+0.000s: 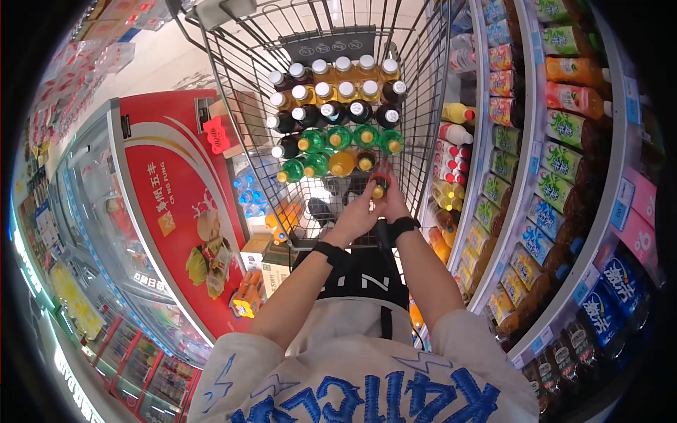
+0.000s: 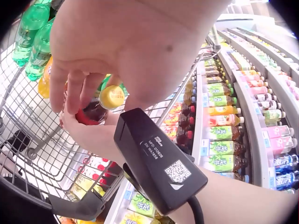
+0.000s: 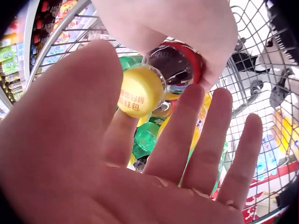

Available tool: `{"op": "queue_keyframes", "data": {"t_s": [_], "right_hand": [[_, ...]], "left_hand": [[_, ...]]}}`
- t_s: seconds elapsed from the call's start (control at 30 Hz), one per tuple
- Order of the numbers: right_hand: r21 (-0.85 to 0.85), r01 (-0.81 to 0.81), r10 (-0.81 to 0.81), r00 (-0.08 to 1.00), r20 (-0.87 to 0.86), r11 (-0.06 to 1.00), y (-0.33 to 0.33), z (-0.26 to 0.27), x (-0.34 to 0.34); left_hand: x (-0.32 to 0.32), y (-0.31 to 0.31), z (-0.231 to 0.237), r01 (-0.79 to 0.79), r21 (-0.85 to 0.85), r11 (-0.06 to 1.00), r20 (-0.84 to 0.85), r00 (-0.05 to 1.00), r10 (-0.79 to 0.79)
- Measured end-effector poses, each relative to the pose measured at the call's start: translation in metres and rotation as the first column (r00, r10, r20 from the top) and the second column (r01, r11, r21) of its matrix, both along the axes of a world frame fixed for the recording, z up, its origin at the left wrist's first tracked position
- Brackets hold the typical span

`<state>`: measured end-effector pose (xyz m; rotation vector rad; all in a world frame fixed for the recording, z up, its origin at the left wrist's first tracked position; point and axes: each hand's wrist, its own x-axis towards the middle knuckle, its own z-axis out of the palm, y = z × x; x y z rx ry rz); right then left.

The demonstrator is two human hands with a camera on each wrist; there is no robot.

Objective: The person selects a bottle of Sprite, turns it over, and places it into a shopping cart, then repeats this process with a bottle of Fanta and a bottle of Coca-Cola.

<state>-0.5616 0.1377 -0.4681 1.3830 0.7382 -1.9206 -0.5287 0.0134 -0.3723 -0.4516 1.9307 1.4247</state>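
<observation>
A bottle of dark drink (image 3: 170,67) with a yellow cap and red label is between my two hands, over the near end of the cart. My left hand (image 1: 358,217) grips it, fingers curled round its side. The right hand (image 1: 397,201) is close against the other side; in the right wrist view its fingers (image 3: 175,137) extend beside the bottle, loosely spread. Rows of bottles stand in the wire cart (image 1: 233,70): amber and dark ones with white caps, then green bottles (image 1: 338,135) and an orange bottle (image 1: 343,163) nearest my hands.
Shelves of drinks (image 1: 560,127) line the right side, close to the cart. At left stands a red freezer case (image 1: 166,176). Cartons (image 1: 271,257) and an orange pack (image 1: 248,292) sit between the freezer and cart. The cart handle (image 2: 79,207) lies below the hands.
</observation>
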Motion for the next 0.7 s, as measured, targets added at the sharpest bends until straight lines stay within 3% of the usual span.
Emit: {"op": "queue_keyframes", "data": {"t_s": [0.07,0.27,0.4,0.57,0.63,0.7], "right_hand": [[-0.012,0.001,-0.001,1.0,-0.01,1.0,0.005,-0.032,0.003],[0.134,-0.036,0.03,0.998,0.048,0.99,0.004,-0.047,-0.012],[0.044,0.062,-0.061,0.998,-0.021,0.997,0.007,-0.055,-0.021],[0.045,0.085,-0.086,0.996,0.019,0.995,0.011,-0.062,-0.025],[-0.006,-0.014,0.014,0.999,-0.036,1.0,0.017,-0.069,-0.019],[0.006,0.01,-0.01,0.999,-0.043,1.0,0.016,-0.072,-0.018]], "left_hand": [[-0.007,0.001,-0.003,0.015,-0.023,1.0,0.008,1.0,-0.015],[-0.027,0.006,-0.001,0.058,-0.038,0.998,0.035,0.998,-0.057],[-0.037,0.011,-0.001,-0.016,0.053,0.998,0.006,1.0,0.016],[-0.05,0.016,-0.012,0.018,0.029,0.999,0.054,0.998,-0.02],[-0.049,0.018,-0.02,0.02,0.032,0.999,0.07,0.997,-0.023],[-0.048,0.019,-0.024,0.013,-0.007,1.0,0.072,0.997,-0.012]]}}
